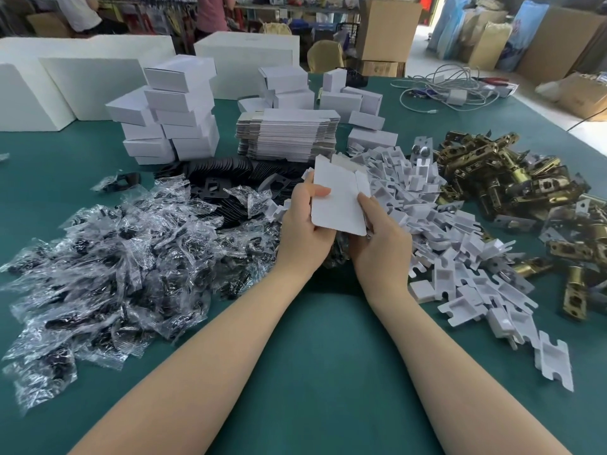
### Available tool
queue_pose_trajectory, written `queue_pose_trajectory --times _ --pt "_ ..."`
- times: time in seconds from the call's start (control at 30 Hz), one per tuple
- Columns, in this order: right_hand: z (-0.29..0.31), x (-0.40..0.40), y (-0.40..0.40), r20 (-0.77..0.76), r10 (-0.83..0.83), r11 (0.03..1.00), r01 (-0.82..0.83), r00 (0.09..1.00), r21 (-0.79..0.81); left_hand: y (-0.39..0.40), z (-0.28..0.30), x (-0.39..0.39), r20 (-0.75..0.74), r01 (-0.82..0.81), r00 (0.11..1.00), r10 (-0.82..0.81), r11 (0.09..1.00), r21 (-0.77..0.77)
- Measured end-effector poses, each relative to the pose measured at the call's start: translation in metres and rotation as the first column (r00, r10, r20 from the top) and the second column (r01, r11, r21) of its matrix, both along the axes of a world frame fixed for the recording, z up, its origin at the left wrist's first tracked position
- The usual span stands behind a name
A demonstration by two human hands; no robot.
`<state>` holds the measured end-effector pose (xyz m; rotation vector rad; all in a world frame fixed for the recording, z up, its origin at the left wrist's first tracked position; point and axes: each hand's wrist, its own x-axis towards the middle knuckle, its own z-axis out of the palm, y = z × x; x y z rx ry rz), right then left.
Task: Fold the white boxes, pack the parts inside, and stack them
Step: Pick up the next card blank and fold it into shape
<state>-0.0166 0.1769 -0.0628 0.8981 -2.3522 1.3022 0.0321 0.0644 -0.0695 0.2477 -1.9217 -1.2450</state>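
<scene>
A flat unfolded white box blank [338, 195] is held up over the middle of the green table [322, 356]. My left hand [305, 228] grips its left edge, thumb on the front face. My right hand [381, 238] pinches its right edge, thumb on the front. Behind it lies a stack of flat box blanks [289, 134]. Folded white boxes [170, 110] are stacked at the back left. Clear bags of black parts [108, 257] are heaped at the left, white card inserts [453, 231] at the right, brass latches [512, 182] further right.
Black plates [230, 178] lie in a row behind the bags. More folded boxes [348, 96] stand at the back centre. Large white blocks [65, 80] line the far left edge. Grey cables [450, 87] lie at the back right, cardboard cartons [384, 31] beyond the table.
</scene>
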Motion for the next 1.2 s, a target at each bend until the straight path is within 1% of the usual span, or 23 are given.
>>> queue_pose_trajectory --times 0.07,0.13,0.17,0.27,0.37,0.43,0.5,0.53,0.6,0.67,0.73,0.8,0.87,0.93,0.97,1.0,1.03,1.07,1.13,1.17,1.2 --pt "-0.002 -0.003 0.0 0.081 -0.005 1.0 0.007 0.997 -0.026 0.0 -0.002 0.0 0.01 -0.011 1.0 0.012 0.998 -0.062" --pt "-0.003 -0.005 0.001 0.158 -0.01 0.999 0.018 0.987 -0.049 0.002 -0.001 0.001 0.023 0.012 1.0 -0.01 0.998 -0.065" --pt "-0.003 -0.004 0.001 0.175 -0.011 0.998 0.023 0.984 -0.062 0.002 -0.001 0.001 0.033 0.022 0.999 -0.02 0.998 -0.057" --pt "-0.002 -0.001 0.003 0.149 -0.003 0.992 0.023 0.989 -0.128 0.002 -0.002 0.001 0.067 0.015 0.998 -0.01 0.997 -0.078" --pt "-0.002 -0.003 0.003 0.193 0.045 0.962 0.01 0.98 -0.274 0.004 0.001 0.003 0.142 0.019 0.99 -0.005 0.995 -0.1" --pt "-0.001 -0.005 0.004 0.278 0.12 0.917 0.001 0.953 -0.398 0.006 0.002 0.003 0.2 0.033 0.98 -0.001 0.987 -0.155" --pt "0.001 -0.005 0.004 0.355 0.228 0.838 0.003 0.907 -0.545 0.007 0.001 0.002 0.243 0.07 0.97 -0.014 0.973 -0.221" --pt "0.002 -0.005 0.003 0.38 0.289 0.79 0.005 0.879 -0.613 0.007 0.001 0.001 0.266 0.096 0.963 -0.031 0.966 -0.238" --pt "0.004 -0.007 0.002 0.4 0.381 0.716 0.008 0.834 -0.698 0.005 0.001 -0.001 0.323 0.167 0.943 -0.083 0.956 -0.243" --pt "0.007 -0.012 0.004 0.415 0.44 0.679 0.008 0.796 -0.734 0.004 0.001 -0.002 0.357 0.229 0.92 -0.16 0.961 -0.158" --pt "0.008 -0.019 0.007 0.424 0.477 0.679 -0.016 0.769 -0.734 0.004 0.004 0.0 0.365 0.263 0.902 -0.231 0.964 -0.041" --pt "0.009 -0.023 0.01 0.425 0.51 0.676 -0.044 0.748 -0.735 0.006 0.011 0.004 0.318 0.308 0.895 -0.313 0.949 0.067" --pt "0.011 -0.024 0.012 0.418 0.549 0.643 -0.046 0.723 -0.765 0.006 0.02 0.007 0.246 0.363 0.886 -0.392 0.919 0.155" --pt "0.014 -0.024 0.012 0.427 0.588 0.607 -0.025 0.687 -0.794 0.005 0.026 0.006 0.2 0.33 0.904 -0.377 0.915 0.231" --pt "0.015 -0.023 0.011 0.442 0.609 0.593 -0.009 0.658 -0.805 0.005 0.028 0.003 0.171 0.281 0.923 -0.345 0.907 0.314" --pt "0.015 -0.021 0.011 0.458 0.633 0.586 0.001 0.624 -0.81 0.003 0.03 0.0 0.119 0.227 0.945 -0.306 0.87 0.438" --pt "0.015 -0.02 0.011 0.471 0.659 0.584 -0.005 0.587 -0.812 0.001 0.033 -0.002 0.061 0.208 0.954 -0.293 0.796 0.568" --pt "0.016 -0.02 0.012 0.475 0.69 0.581 -0.027 0.545 -0.813 -0.003 0.037 -0.003 0.002 0.222 0.955 -0.297 0.717 0.661" --pt "0.016 -0.022 0.014 0.459 0.77 0.561 -0.13 0.443 -0.817 -0.013 0.043 -0.002 -0.115 0.289 0.94 -0.321 0.574 0.766" --pt "0.016 -0.024 0.017 0.458 0.802 0.551 -0.179 0.384 -0.815 -0.018 0.047 0.0 -0.156 0.311 0.937 -0.313 0.539 0.783" --pt "0.015 -0.027 0.02 0.465 0.823 0.542 -0.208 0.326 -0.814 -0.022 0.049 0.0 -0.176 0.321 0.936 -0.305 0.535 0.781"
